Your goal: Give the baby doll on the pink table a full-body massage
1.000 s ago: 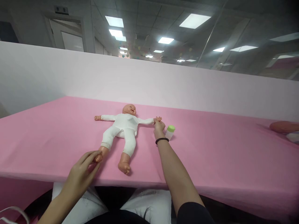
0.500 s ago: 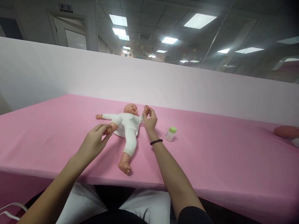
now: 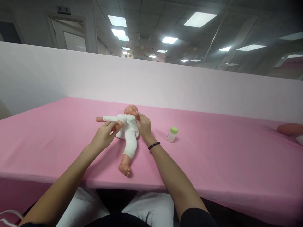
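A baby doll (image 3: 130,126) with a white cloth body lies on its back, head away from me, on the pink-covered table (image 3: 213,157). My left hand (image 3: 104,135) is closed around the foot of its bent leg, on the left, which is raised toward the belly. With my right hand (image 3: 144,124) I grip the doll's arm on the right near its hand, folded in over the chest. The other arm stretches out to the left, and the other leg points toward me, both untouched. My fingers partly hide the held foot and hand.
A small translucent bottle with a green cap (image 3: 172,134) stands right of my right wrist. At the far right edge lies a skin-toned object (image 3: 290,129), partly cut off. A white partition (image 3: 165,85) rises behind the table.
My right hand has moved left, bringing the doll's arm from outstretched to across its chest. My left hand has pushed the held foot slightly up and right, toward the belly.
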### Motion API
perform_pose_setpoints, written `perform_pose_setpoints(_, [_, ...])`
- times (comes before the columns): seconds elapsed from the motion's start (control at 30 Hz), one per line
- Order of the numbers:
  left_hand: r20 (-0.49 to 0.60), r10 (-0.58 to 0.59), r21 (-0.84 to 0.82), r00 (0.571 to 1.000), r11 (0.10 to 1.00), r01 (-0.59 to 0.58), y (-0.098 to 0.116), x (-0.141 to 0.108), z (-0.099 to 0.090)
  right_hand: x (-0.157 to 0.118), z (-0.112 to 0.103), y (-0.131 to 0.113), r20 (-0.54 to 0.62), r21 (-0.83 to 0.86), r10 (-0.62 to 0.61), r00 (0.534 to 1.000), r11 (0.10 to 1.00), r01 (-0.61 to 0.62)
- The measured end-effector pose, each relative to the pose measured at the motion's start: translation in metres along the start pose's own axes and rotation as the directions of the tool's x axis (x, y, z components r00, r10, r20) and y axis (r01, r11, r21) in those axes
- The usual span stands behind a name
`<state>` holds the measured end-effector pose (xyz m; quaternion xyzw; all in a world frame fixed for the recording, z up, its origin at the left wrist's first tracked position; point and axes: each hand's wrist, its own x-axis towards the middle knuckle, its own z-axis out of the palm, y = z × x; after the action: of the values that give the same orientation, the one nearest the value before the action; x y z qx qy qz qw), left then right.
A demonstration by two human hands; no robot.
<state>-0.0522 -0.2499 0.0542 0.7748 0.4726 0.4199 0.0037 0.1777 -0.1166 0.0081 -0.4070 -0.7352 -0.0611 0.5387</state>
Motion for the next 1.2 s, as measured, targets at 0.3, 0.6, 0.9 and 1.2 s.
perform_pose_setpoints(0.3, [-0.094,-0.091,0.02,0.991,0.995,0.094,0.022,-0.11,-0.028,0.017,-0.025,0.038,-0.322,0.455,0.679,0.66,0.722,-0.521])
perform_pose_setpoints(0.6, [-0.105,-0.098,0.046,0.99,0.994,0.103,0.014,-0.147,-0.016,-0.005,-0.034,0.087,-0.157,0.427,0.909,0.387,0.416,-0.803])
perform_pose_setpoints(0.9, [-0.121,-0.016,0.057,0.992,0.998,0.023,0.012,-0.046,-0.021,0.024,-0.027,0.008,-0.197,0.13,0.232,0.953,0.969,-0.209])
perform_pose_setpoints(1.2, [0.145,-0.018,0.131,0.989,0.991,-0.001,0.005,0.037,0.015,0.0,0.004,-0.015,0.255,-0.326,-0.237,0.938,0.892,0.314])
